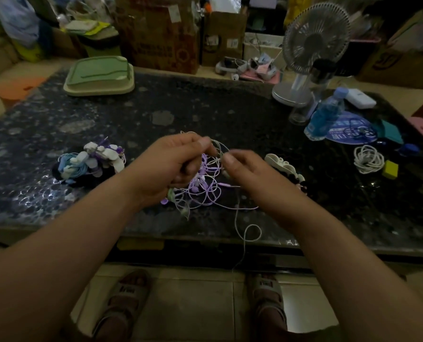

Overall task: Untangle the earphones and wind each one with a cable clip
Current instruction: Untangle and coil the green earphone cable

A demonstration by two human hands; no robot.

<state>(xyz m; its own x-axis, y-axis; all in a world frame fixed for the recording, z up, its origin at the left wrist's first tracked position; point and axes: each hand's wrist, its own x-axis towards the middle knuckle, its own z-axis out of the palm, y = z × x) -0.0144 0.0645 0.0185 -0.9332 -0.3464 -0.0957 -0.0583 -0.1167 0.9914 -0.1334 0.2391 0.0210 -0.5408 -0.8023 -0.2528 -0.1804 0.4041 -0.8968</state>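
Left hand: the grip is closed; thumb and curled fingers pinch thin wires at the upper left of the tangle.
Right hand: thumb and forefinger pinch a wire at the upper right of the tangle; the fingertips are a little blurred.
Tangled earphones: purple and white wires knotted together, between the two hands. The top part is held up by them, the lower part lies on the tabletop near its front edge.
White strand: it leaves the tangle, makes one loop at the front edge and hangs down over it toward the floor.
Wound earphones: a small heap, blue, purple and white, on the tabletop to the left of the left hand, apart from the tangle.
Cable clips: a row of white clips on the tabletop just beside the right hand.
Far side: a green box at the back left, a desk fan at the back right.
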